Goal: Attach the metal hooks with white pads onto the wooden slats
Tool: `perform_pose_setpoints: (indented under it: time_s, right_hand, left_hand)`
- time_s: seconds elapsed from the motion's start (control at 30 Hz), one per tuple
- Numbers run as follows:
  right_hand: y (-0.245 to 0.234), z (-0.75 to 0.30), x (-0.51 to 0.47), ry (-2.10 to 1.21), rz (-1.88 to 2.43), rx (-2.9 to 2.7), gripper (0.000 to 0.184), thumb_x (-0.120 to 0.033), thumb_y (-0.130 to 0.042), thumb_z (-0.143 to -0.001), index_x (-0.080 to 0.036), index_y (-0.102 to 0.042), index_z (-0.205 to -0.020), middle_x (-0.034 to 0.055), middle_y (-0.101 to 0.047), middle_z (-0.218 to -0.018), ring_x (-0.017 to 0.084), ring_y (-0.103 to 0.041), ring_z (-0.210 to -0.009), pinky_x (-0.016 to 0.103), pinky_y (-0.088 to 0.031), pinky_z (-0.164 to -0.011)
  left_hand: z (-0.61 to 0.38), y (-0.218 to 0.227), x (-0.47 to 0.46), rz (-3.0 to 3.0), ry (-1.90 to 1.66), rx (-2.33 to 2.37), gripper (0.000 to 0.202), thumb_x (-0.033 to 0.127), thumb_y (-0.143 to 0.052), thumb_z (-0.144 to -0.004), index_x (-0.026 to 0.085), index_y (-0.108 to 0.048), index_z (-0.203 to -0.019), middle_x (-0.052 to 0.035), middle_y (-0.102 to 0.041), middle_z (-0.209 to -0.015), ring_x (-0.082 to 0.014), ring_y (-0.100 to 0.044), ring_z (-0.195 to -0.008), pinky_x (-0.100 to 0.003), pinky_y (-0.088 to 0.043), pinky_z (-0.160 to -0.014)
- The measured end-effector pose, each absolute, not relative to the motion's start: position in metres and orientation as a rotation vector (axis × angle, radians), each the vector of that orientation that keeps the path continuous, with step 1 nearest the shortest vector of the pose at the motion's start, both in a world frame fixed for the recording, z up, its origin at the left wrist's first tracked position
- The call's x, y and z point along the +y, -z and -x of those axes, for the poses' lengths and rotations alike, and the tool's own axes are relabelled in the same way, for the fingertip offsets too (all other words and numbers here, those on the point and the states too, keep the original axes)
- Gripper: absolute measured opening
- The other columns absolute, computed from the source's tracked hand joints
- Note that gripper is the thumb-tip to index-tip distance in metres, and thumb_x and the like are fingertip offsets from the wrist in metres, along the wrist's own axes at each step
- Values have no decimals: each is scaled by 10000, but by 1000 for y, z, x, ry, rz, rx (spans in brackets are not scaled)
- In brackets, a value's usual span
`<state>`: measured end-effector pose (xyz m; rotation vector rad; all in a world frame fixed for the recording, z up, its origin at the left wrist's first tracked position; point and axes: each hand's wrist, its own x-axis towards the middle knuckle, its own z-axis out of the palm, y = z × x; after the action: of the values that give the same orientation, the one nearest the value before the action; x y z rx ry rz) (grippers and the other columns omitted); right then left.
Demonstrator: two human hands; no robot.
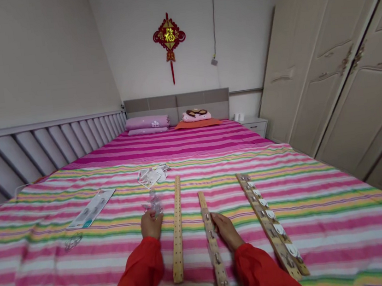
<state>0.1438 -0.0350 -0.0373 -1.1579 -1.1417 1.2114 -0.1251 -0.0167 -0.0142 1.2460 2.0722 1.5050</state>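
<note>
Left hand [151, 224] touching small clear plastic pieces [155, 201]; cannot tell if pinching. Right hand [225, 229] curling at edge of long pale wooden strip with metal fittings [212, 247], lying on multicoloured striped cloth [105, 269]; pinch unclear. Strip looking light, stiff; bare side edges offering best hold. Plastic probably slipping easily.

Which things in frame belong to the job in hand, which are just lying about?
Likely the job:
clear plastic pieces, at the left hand
strip with metal fittings, at the right hand
bare holed strip, between the hands

Likely just about:
long flat packet, untouched, possibly supplies
purple folded bedding
red wall hanging
</note>
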Motion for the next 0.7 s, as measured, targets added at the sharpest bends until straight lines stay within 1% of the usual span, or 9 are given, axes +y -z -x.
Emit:
perform_pose_setpoints:
  time_s: [0.1, 0.2, 0.3, 0.4, 0.47, 0.53, 0.6, 0.7]
  right_hand:
    - [36, -144, -35, -1214, 1155, -1124, 423, -611, -569, -656, -205, -541, -541, -51, -428, -447, 119, -364, -426, 255, -259, -429]
    - [35, -144, -37, -1225, 1152, -1098, 419, -606, -581, -660, -206, -540, -544, -52, -435, -438, 113, -354, -409, 250, -241, -413]
    - [34, -144, -39, -1258, 1139, -1076, 413, -602, -585, -677, -210, -536, -555, -61, -422, -407, 107, -330, -380, 245, -220, -393]
    - [35, -144, -39, -1287, 1119, -1034, 412, -602, -604, -672, -207, -540, -569, -64, -427, -392, 99, -325, -360, 238, -217, -377]
    - [37, -145, -38, -1299, 1114, -987, 415, -596, -623, -661, -200, -543, -570, -62, -439, -395, 92, -330, -352, 230, -220, -369]
    - [37, -146, -36, -1317, 1099, -925, 405, -578, -648, -647, -188, -559, -584, -52, -480, -429, 83, -347, -351, 220, -226, -362]
    - [37, -147, -35, -1344, 1061, -853, 382, -545, -680, -628, -176, -585, -619, -33, -540, -498, 76, -381, -362, 210, -241, -357]
    - [34, -151, -35, -1386, 1008, -758, 348, -484, -719, -600, -160, -617, -673, -11, -589, -561, 74, -429, -382, 198, -258, -356]
  left_hand:
    - [128, 12, -19, -1091, -1546, 2049, 163, 319, -653, -530, 180, -581, -578, -15, -594, -572, -190, -567, -607, -320, -439, -643]
    - [135, 7, -21, -968, -1585, 2051, 150, 322, -626, -551, 175, -606, -572, -1, -585, -536, -180, -551, -591, -309, -419, -619]
    - [139, 2, -24, -863, -1673, 1982, 214, 367, -629, -550, 162, -624, -613, 15, -580, -537, -149, -522, -575, -281, -404, -584]
    - [135, -7, -29, -700, -1771, 1746, 339, 423, -711, -468, 147, -631, -647, 44, -550, -519, -103, -469, -524, -235, -358, -517]
    - [127, -16, -34, -674, -1733, 1599, 422, 448, -760, -413, 140, -642, -676, 60, -529, -509, -76, -432, -491, -208, -316, -478]
    - [116, -26, -39, -715, -1646, 1495, 475, 460, -789, -389, 138, -659, -713, 62, -533, -523, -61, -424, -485, -189, -301, -466]
    - [104, -36, -44, -779, -1551, 1423, 496, 465, -801, -396, 139, -675, -748, 59, -544, -541, -52, -425, -485, -177, -300, -465]
    - [83, -49, -50, -887, -1418, 1357, 459, 460, -800, -437, 137, -683, -742, 56, -544, -537, -40, -408, -463, -167, -288, -453]
